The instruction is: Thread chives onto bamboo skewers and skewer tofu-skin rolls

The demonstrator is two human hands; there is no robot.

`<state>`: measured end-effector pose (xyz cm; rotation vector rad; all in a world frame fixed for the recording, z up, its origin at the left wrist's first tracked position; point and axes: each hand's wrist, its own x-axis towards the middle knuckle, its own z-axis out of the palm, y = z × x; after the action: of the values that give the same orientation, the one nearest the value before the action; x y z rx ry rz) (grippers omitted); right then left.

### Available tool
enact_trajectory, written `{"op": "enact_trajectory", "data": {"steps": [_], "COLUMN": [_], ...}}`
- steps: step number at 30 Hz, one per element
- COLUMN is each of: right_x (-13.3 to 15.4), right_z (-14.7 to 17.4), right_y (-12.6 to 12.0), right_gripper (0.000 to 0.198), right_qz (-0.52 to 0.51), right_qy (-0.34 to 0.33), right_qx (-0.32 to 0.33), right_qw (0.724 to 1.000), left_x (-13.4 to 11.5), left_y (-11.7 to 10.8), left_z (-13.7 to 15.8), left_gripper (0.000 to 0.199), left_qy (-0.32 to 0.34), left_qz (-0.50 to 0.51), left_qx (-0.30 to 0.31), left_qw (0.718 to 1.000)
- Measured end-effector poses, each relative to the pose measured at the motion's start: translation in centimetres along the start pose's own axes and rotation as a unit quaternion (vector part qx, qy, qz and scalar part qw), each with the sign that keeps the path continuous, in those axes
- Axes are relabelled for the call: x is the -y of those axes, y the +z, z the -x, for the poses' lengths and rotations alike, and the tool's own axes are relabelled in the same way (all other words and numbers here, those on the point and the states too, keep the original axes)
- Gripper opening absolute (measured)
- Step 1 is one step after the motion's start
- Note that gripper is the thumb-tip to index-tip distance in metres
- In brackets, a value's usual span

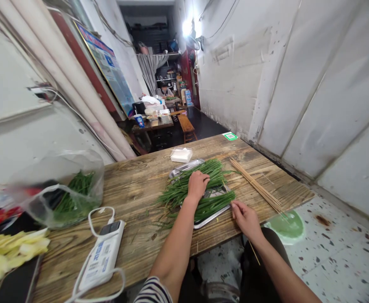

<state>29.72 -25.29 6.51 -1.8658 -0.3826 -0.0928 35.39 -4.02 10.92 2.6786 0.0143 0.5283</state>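
A heap of green garlic chives point(209, 169) lies on a metal tray point(214, 215), its cut ends pointing right. A separate row of chives point(216, 203) lies along the tray's near side. My left hand point(198, 185) reaches over the tray, fingers curled closed on chives of the far heap; the fingertips are partly hidden. At the near row's right end, my right hand point(244, 215) pinches a thin bamboo skewer point(254, 253), whose rear part sticks out below the palm. Whether its tip is in the chives I cannot tell.
Several bamboo skewers point(256, 185) lie at the table's right. A white box point(181, 155) stands behind the tray. Leftward are a white power strip point(104, 252) with cables, a plastic bag point(77, 202) of chives, yellow peelings point(11, 252) and a phone point(19, 280).
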Motion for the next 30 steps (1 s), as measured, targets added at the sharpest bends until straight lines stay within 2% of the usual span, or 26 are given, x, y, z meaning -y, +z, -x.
{"op": "enact_trajectory", "data": {"steps": [9,12,17,20,24,30], "right_x": [-0.2,-0.1,0.1,0.0,-0.2,-0.2], "right_z": [0.0,0.0,0.0,0.0,0.0,0.0], "right_y": [0.1,0.1,0.0,0.0,0.1,0.1], "right_gripper": [0.042,0.042,0.042,0.042,0.042,0.044], "right_qz": [0.0,-0.004,0.0,0.001,0.0,0.0], "right_qy": [-0.003,-0.001,-0.002,-0.002,-0.002,0.002], "right_qx": [0.001,0.0,-0.002,-0.003,0.003,0.003], "right_qw": [1.0,1.0,1.0,1.0,1.0,1.0], "left_x": [-1.1,-1.4,-1.4,-1.5,-2.0,-2.5], "left_y": [0.1,0.2,0.1,0.1,0.1,0.0], "left_z": [0.2,0.1,0.1,0.2,0.4,0.6], "left_gripper": [0.013,0.012,0.018,0.017,0.017,0.028], "left_qy": [0.039,0.025,-0.003,0.004,0.016,0.01], "left_qz": [-0.087,-0.089,-0.022,0.026,0.102,0.182], "left_qx": [0.017,0.018,-0.004,-0.011,0.024,0.053], "left_qw": [0.995,0.996,1.0,1.0,0.994,0.982]}}
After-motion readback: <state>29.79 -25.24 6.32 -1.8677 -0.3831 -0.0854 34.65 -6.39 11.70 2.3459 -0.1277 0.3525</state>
